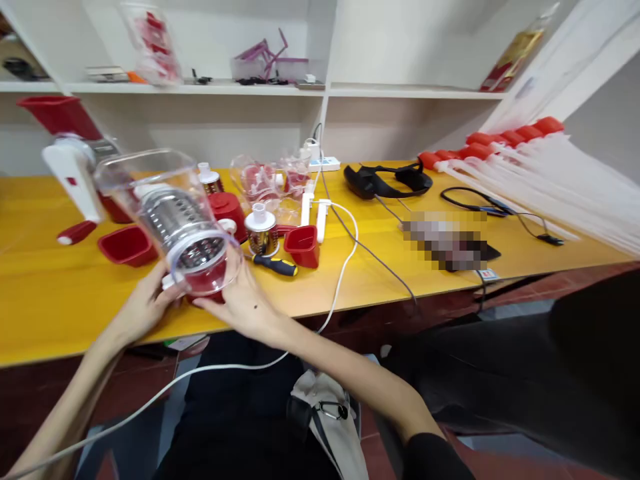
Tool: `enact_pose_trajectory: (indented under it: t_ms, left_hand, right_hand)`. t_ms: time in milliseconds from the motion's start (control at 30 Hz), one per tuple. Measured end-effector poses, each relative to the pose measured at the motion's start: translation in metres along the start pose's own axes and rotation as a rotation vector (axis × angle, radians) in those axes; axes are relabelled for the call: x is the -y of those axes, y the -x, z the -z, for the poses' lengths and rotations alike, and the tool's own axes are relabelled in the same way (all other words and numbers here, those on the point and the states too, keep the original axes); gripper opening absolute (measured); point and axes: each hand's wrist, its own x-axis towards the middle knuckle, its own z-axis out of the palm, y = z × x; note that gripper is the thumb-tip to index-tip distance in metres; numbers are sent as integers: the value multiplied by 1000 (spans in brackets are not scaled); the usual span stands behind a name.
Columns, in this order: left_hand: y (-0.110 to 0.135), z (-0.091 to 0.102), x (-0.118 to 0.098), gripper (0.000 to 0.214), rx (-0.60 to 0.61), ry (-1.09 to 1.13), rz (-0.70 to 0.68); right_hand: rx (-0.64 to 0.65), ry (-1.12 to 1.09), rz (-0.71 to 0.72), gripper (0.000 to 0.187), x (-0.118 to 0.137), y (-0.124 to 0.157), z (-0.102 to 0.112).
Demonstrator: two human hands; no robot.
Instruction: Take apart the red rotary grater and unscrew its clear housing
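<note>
A clear plastic grater housing (120, 170) is tilted above the front of the yellow table, with a perforated metal grater drum (175, 217) inside it. My right hand (245, 297) wraps round the lower right of the housing, its fingers partly seen through the plastic. At the lower left, my left hand (147, 303) grips the housing's edge beside a small white part; some of its fingertips are hidden. Red plastic shows under the drum's rim. Just left of the housing lies a red hopper (129, 245), and to its right a yellow-and-black screwdriver (275, 265).
An assembled rotary grater (75, 160) stands at the left. Another drum (262, 233) and a red cup (303, 247) lie right of my hands. A white cable (345, 267) crosses the table and my lap. A black headset (387, 181) sits farther back. Someone's dark-clothed leg (475, 360) is at the right.
</note>
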Motion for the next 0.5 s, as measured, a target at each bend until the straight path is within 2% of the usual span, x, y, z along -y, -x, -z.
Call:
enact_pose_trajectory:
  t_ms: [133, 200, 333, 500]
  left_hand:
    - [3, -5, -2, 41, -13, 5, -72]
    - [4, -7, 3, 50, -43, 9, -83]
    - [5, -8, 8, 72, 30, 149, -84]
    - [1, -5, 12, 74, 167, 361, -87]
  right_hand:
    - [40, 13, 28, 110, -8, -1, -1]
    - [37, 45, 8, 113, -8, 1, 0]
    - [59, 78, 3, 117, -8, 4, -1]
    - [49, 120, 0, 119, -14, 6, -2]
